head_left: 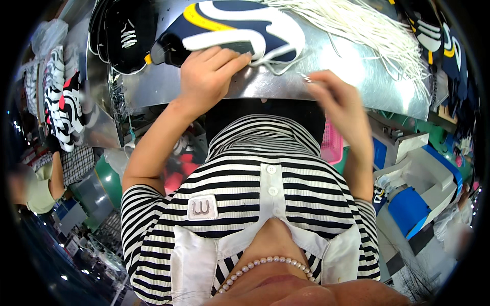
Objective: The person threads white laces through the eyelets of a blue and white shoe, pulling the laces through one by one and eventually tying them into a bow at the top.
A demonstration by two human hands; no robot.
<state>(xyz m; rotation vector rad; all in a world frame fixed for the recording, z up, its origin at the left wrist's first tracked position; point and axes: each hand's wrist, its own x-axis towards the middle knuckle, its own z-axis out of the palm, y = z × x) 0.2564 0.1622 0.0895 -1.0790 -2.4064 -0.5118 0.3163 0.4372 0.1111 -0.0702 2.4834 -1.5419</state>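
Note:
A flat shoe upper [245,25] in navy, white and yellow lies on the metal bench in front of me. My left hand [212,76] grips its near edge, fingers curled over the white stripe and thumb side by the lacing edge. A white shoelace [278,67] loops out from the upper next to those fingertips. To the right, apart from the upper, my right hand [337,94] is slightly blurred, with thumb and forefinger pinched together. A small whitish, shiny bit shows at its fingertips, too small to name.
A bundle of white laces [362,35] spreads over the bench [153,92] at the right. Stacked black uppers [127,38] sit at the left, more uppers [449,56] at the far right. A pink basket [332,143] is below the bench edge. Another person [43,188] is at the left.

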